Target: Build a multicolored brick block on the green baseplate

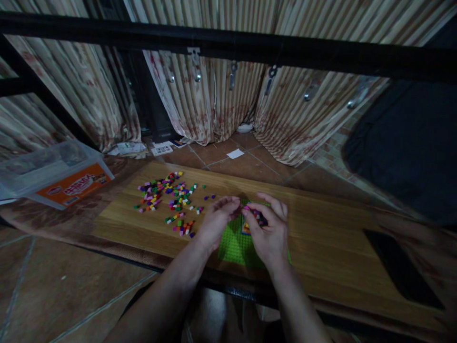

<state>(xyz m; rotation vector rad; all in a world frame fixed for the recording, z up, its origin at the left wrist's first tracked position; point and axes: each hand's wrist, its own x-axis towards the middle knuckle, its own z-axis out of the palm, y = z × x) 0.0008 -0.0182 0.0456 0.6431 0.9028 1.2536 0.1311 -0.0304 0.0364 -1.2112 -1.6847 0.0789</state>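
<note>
A green studded baseplate (pixel 233 245) lies on the wooden board under my two hands. On it stands a small build of coloured toy bricks (pixel 246 226), partly covered by my right hand (pixel 270 228). Thumb and index finger of that hand pinch a small pink brick (pixel 246 207) above the build. My left hand (pixel 222 216) hovers over the plate's far left corner, its fingertips pressed together close to the pink brick. What those fingertips hold, if anything, is too small to make out.
Many loose coloured bricks (pixel 171 193) are scattered on the board (pixel 321 238) to the left. A clear plastic box (pixel 60 171) with an orange label stands at far left. A flat black object (pixel 402 267) lies at right. A dark bar (pixel 228 43) with metal hooks crosses in front of curtains.
</note>
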